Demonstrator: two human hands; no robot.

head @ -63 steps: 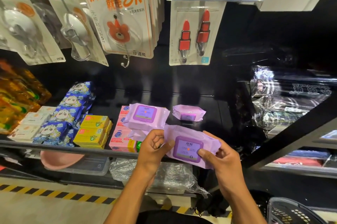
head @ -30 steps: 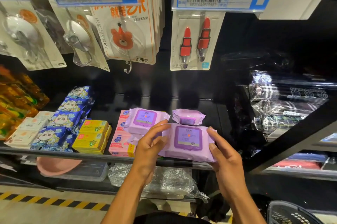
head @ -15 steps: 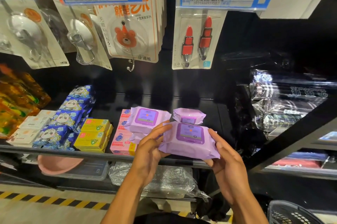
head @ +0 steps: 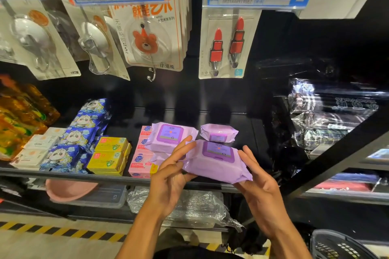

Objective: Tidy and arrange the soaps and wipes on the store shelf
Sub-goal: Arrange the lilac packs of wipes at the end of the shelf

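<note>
from the head view we see a purple wipes pack (head: 216, 164) carried between two flat hands above the front edge of the shelf (head: 73, 173). the left hand (head: 170, 178) presses its left end with straight fingers, thumb beneath; the right hand (head: 260, 183) props the right end, fingers also straight. just behind lie a second wipes pack (head: 168, 135) and a smaller pack (head: 219, 133), beside pink soap boxes (head: 140, 164).

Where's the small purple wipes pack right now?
Head view: the small purple wipes pack lies on the shelf, right of centre, just behind the held large pack and right of the other large pack.
</note>
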